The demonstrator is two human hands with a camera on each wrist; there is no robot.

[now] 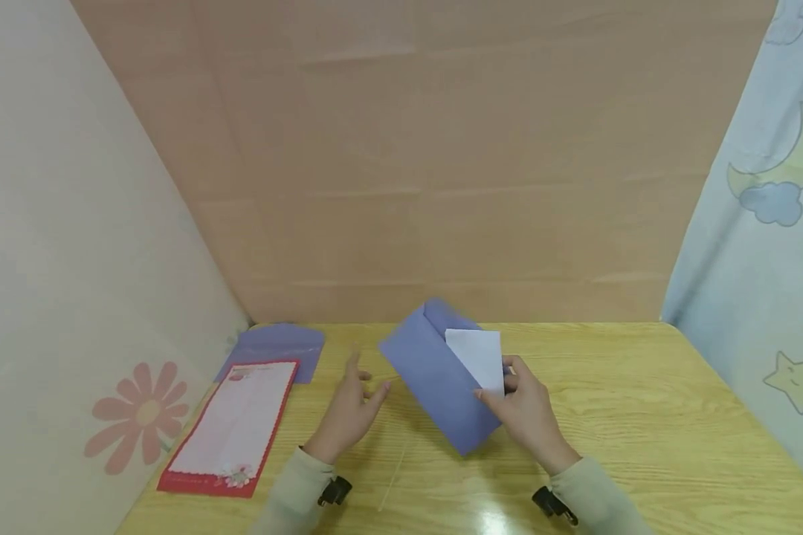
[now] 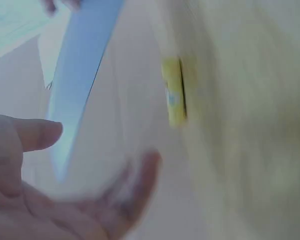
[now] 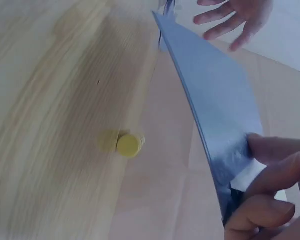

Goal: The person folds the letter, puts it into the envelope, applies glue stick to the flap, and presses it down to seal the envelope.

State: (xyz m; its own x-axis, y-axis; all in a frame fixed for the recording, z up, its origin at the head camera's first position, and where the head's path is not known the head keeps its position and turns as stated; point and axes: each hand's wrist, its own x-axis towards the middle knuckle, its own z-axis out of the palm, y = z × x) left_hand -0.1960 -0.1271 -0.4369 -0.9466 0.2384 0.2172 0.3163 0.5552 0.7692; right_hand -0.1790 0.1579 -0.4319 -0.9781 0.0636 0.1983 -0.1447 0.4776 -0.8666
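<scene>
A purple envelope (image 1: 428, 379) is held tilted above the table, with a folded white paper (image 1: 476, 357) sticking out of its opening. My right hand (image 1: 525, 412) grips the envelope's right side, thumb in front and fingers behind, by the paper's lower edge. To the left of the envelope, my left hand (image 1: 351, 416) is in the air, fingers spread and holding nothing. The left wrist view shows its thumb near the envelope (image 2: 84, 65), and whether they touch is unclear. A yellow cylinder (image 3: 129, 145), like a glue stick, is on the table; the envelope hides it in the head view.
At the left of the wooden table (image 1: 642, 431) lies a red-bordered sheet (image 1: 241, 423) with a white middle, overlapping a second purple envelope (image 1: 281, 342). A brown paper-covered wall (image 1: 428, 163) stands behind the table, with pale printed panels at both sides.
</scene>
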